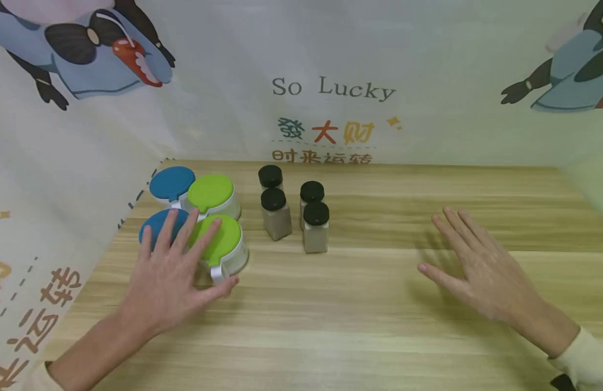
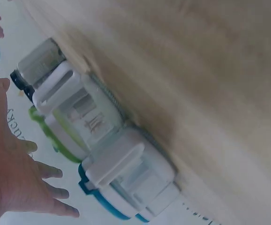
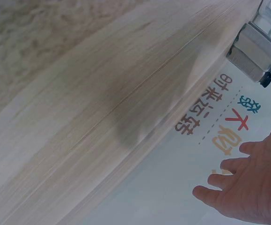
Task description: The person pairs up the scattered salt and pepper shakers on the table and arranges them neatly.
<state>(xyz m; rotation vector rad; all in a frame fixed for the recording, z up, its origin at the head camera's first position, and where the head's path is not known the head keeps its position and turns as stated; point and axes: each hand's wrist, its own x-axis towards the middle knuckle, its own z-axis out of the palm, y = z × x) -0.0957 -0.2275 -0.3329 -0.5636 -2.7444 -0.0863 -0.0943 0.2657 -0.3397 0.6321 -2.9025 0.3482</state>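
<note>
Head view: handling the lidded jars (image 1: 210, 191)

My left hand (image 1: 166, 285) hangs spread-fingered above four jars at the bench's (image 1: 355, 315) left, gripping nothing; my right hand (image 1: 492, 277), likewise spread and unladen, is raised at right. Judged by look, each jar is light, rigid and smooth, possibly slippery. Grasp the near green-lidded jar (image 1: 230, 247) by its white handle (image 1: 217, 273); its lid (image 1: 227, 234) may flip.
</note>
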